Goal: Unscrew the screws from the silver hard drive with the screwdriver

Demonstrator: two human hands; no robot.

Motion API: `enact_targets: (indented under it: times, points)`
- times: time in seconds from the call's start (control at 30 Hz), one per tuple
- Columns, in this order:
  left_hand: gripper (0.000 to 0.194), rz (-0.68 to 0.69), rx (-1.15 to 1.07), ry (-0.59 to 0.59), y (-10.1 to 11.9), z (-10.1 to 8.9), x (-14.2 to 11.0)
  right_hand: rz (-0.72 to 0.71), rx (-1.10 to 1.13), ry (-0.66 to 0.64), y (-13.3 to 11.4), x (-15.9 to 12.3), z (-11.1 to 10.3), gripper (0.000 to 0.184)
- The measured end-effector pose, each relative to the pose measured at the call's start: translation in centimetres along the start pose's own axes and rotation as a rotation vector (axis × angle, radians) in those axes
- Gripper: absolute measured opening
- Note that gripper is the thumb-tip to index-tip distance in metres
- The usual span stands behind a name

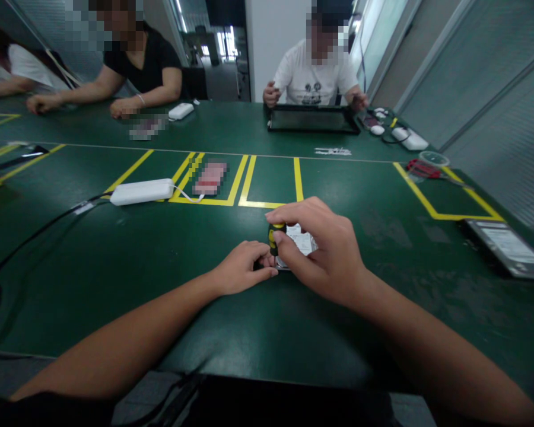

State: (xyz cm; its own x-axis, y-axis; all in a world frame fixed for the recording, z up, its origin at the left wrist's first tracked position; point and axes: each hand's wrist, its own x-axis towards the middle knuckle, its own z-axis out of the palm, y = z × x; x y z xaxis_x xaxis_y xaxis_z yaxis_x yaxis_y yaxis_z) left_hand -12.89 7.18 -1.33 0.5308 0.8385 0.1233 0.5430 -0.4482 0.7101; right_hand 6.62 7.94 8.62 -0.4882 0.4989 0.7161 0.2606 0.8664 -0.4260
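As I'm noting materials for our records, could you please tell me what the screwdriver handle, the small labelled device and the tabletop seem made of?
The screwdriver handle looks like plastic or rubber, its black-and-yellow surface dull. The small labelled device is probably metal-cased, with a silvery edge. The tabletop seems laminate or matting: smooth, green, softly reflective.

Drive (300,239) on table (196,338), left hand (240,268) at its left edge, right hand (327,246) over it. Screwdriver (273,242) upright at drive's left side. Power strip (141,191) farther left; phone (211,178) right of strip. Second drive (509,248) far right, tub (434,159) behind. Panel (314,121) across table, before co-worker (300,71).
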Motion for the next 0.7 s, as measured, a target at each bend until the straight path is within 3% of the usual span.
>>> enact_targets:
  times: [0.5, 0.7]
  points:
    - [0.018, -0.03, -0.007, -0.009, 0.16, -0.08, -0.11, 0.003, -0.009, -0.017, 0.05, 0.22, -0.02, 0.01]
    - [0.016, -0.01, -0.02, 0.007, 0.21, -0.1, -0.01, -0.009, 0.009, 0.002, -0.02, 0.0, 0.01, 0.018]
